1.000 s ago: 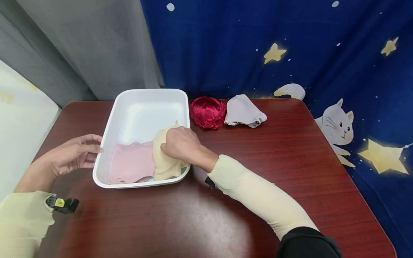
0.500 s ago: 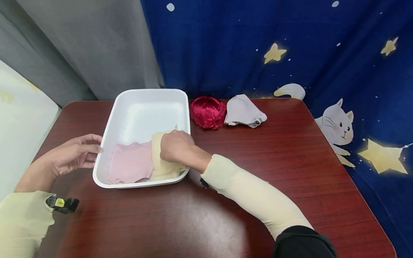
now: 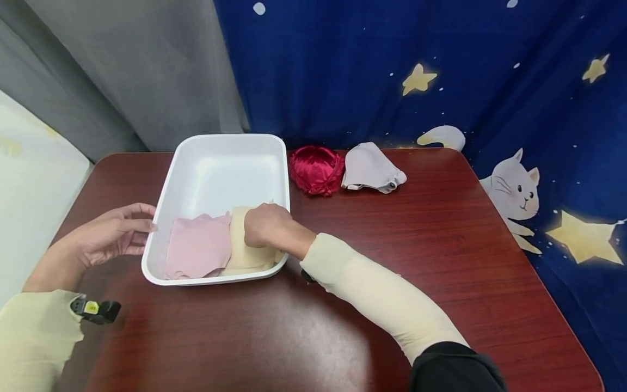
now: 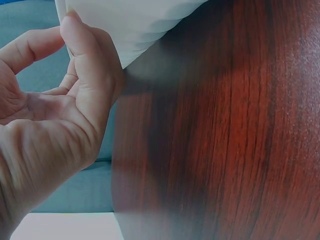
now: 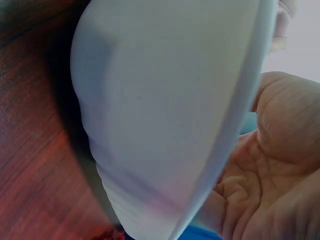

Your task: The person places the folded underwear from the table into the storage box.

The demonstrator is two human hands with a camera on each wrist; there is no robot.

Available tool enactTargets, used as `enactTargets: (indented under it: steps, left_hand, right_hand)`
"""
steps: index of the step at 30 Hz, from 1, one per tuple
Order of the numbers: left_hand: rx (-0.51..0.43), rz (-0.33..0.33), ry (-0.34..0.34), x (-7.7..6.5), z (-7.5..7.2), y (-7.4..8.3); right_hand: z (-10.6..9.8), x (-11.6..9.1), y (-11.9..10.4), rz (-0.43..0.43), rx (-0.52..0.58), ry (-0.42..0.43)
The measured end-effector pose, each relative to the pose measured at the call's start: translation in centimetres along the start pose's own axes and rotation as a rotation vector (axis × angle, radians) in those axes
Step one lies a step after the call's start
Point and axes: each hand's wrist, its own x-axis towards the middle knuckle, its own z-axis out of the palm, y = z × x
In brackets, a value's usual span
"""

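A white plastic tray (image 3: 222, 142) stands at the left of the table. My left hand (image 3: 117, 231) pinches its left rim between thumb and fingers; in the left wrist view, the thumb tip of the left hand (image 4: 75, 85) meets that rim. In the tray's near right corner, my right hand (image 3: 266, 226) grips a folded pale yellow cloth (image 3: 240, 247), its fingers curled down. The fingertips are hidden. A folded pink cloth (image 3: 198, 247) lies against the yellow one on its left. In the right wrist view, the tray wall (image 5: 165, 110) hides much of the right hand (image 5: 285, 150).
Beside the tray's right wall, at the table's back edge, sits a bunched shiny red cloth (image 3: 317, 170). A folded light grey cloth (image 3: 370, 167) lies right of it. Curtains hang behind the brown table (image 3: 416, 245).
My right hand has moved slightly left and toward me. The yellow cloth's far edge has come nearer, and the cloth now presses closer to the pink one. The left hand stays put.
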Motion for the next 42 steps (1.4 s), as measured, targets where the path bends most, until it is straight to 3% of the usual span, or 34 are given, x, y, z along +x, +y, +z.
enactTargets:
  steps: [11, 18, 22, 32, 36, 42]
  left_hand:
    - [-0.015, -0.001, -0.009, 0.0, -0.1, -0.2]
    - [-0.029, 0.004, -0.018, 0.0, -0.2, -0.5]
    - [-0.021, 0.006, -0.014, 0.0, -0.2, -0.5]
    - [-0.021, 0.012, -0.018, 0.1, -0.2, -0.2]
    - [-0.017, 0.012, -0.014, 0.1, -0.2, -0.2]
    - [-0.005, 0.004, -0.001, 0.2, -0.2, -0.2]
  right_hand:
    - [0.3, 0.2, 0.2, -0.012, 0.043, 0.004]
    - [-0.3, -0.2, 1.2, 0.002, 0.173, 0.143]
    - [-0.7, -0.7, 1.3, 0.008, 0.178, 0.183]
    - [-0.9, -1.1, 0.5, 0.007, 0.102, 0.122]
    - [-1.5, -1.2, 1.1, 0.003, 0.153, 0.170]
    - [-3.2, -1.5, 3.2, 0.000, 0.291, 0.311]
